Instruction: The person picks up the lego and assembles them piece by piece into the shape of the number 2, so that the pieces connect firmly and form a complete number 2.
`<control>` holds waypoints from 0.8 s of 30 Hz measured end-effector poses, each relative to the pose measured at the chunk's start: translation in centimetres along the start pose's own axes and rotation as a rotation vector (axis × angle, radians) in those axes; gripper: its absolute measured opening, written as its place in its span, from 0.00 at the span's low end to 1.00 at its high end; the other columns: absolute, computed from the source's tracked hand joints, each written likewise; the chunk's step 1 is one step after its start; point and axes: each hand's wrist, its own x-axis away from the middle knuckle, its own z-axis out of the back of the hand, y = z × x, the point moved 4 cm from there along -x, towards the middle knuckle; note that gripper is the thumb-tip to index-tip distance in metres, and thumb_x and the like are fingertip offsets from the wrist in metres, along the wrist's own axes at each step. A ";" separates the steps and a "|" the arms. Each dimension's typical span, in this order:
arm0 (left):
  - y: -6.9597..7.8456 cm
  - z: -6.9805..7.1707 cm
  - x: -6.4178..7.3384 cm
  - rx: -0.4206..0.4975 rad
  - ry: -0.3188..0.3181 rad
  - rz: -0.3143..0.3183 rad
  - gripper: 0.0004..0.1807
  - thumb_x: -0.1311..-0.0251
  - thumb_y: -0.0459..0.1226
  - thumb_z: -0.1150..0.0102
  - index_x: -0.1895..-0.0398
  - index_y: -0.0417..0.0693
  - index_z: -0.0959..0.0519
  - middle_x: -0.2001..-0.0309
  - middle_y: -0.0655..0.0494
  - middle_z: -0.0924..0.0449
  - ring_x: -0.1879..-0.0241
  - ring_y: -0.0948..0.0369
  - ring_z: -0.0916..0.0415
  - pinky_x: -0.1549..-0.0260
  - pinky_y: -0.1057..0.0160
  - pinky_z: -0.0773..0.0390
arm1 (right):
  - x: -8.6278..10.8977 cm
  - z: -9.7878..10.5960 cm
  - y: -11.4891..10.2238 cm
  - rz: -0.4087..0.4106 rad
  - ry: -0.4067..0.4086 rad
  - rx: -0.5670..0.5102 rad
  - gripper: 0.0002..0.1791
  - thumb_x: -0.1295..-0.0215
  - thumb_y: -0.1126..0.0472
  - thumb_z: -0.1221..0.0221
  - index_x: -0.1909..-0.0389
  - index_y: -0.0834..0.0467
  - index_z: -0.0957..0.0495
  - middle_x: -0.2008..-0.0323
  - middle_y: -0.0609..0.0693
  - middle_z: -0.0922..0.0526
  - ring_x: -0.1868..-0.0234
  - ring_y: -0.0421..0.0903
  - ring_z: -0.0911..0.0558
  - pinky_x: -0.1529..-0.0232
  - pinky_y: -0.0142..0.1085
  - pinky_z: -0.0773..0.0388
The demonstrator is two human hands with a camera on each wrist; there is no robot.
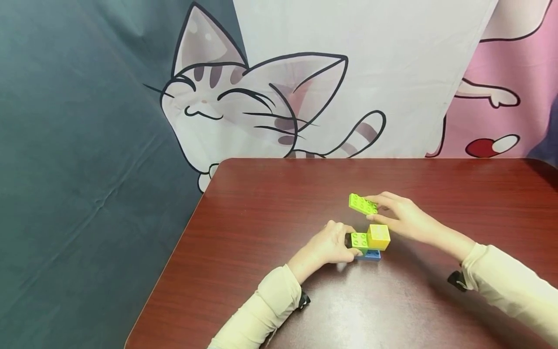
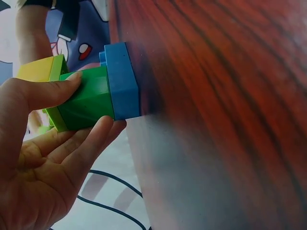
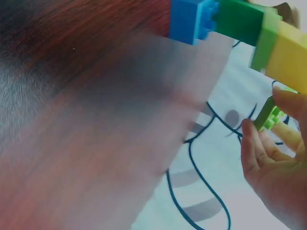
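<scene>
My left hand (image 1: 331, 244) grips a small stack of toy building bricks from its left side. At the bottom of the stack is a blue brick (image 2: 122, 81), with a dark green brick (image 2: 88, 96) above it. A lime-green plate (image 1: 359, 239) lies over the green one, and a yellow brick (image 1: 378, 236) sits on that plate's right part. Behind the stack, my right hand (image 1: 405, 218) pinches a separate lime-green plate (image 1: 361, 204) at its right end, thumb on one side and fingers on the other. This plate is held apart from the stack, studs showing.
A reddish-brown wooden table (image 1: 261, 208) spreads under both hands, its left edge slanting and its back edge along a cloth backdrop (image 1: 401, 58) printed with a cartoon cat. Black bands (image 1: 457, 280) show at the cuffs of both pale sleeves.
</scene>
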 end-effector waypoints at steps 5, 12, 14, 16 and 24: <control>-0.1 -0.1 0.0 -0.009 0.019 -0.010 0.13 0.58 0.45 0.29 0.67 0.55 0.18 0.80 0.69 0.25 0.77 0.70 0.30 0.79 0.75 0.32 | 0.7 1.2 -0.9 -0.030 0.012 -0.039 0.25 0.38 0.53 0.40 0.40 0.55 0.29 0.58 0.43 0.23 0.57 0.43 0.23 0.62 0.39 0.24; -0.1 -0.4 0.0 0.006 0.001 -0.008 0.14 0.58 0.45 0.30 0.66 0.54 0.18 0.81 0.69 0.26 0.78 0.70 0.30 0.79 0.75 0.32 | 2.1 1.8 -2.3 -0.033 0.033 -0.031 0.24 0.39 0.56 0.40 0.42 0.57 0.28 0.63 0.36 0.24 0.62 0.35 0.24 0.65 0.32 0.24; -0.1 -0.4 0.0 0.000 0.001 -0.011 0.15 0.58 0.45 0.29 0.65 0.54 0.18 0.80 0.69 0.26 0.78 0.70 0.30 0.79 0.75 0.32 | 2.3 1.9 -2.5 -0.012 0.042 -0.030 0.23 0.38 0.58 0.40 0.42 0.57 0.28 0.64 0.36 0.24 0.64 0.33 0.25 0.66 0.31 0.25; -0.1 -0.3 0.0 -0.002 -0.001 -0.007 0.15 0.58 0.45 0.29 0.64 0.53 0.18 0.80 0.69 0.25 0.78 0.70 0.30 0.79 0.75 0.32 | 2.4 2.1 -2.8 0.011 0.051 -0.021 0.23 0.39 0.59 0.40 0.43 0.58 0.29 0.64 0.37 0.25 0.65 0.33 0.26 0.68 0.30 0.26; 0.1 -0.1 0.0 -0.014 -0.006 0.008 0.20 0.58 0.46 0.29 0.59 0.52 0.17 0.75 0.66 0.21 0.74 0.70 0.29 0.76 0.74 0.31 | 3.1 2.1 -3.5 0.050 0.031 0.066 0.25 0.38 0.58 0.40 0.41 0.57 0.31 0.57 0.37 0.27 0.58 0.34 0.24 0.59 0.34 0.23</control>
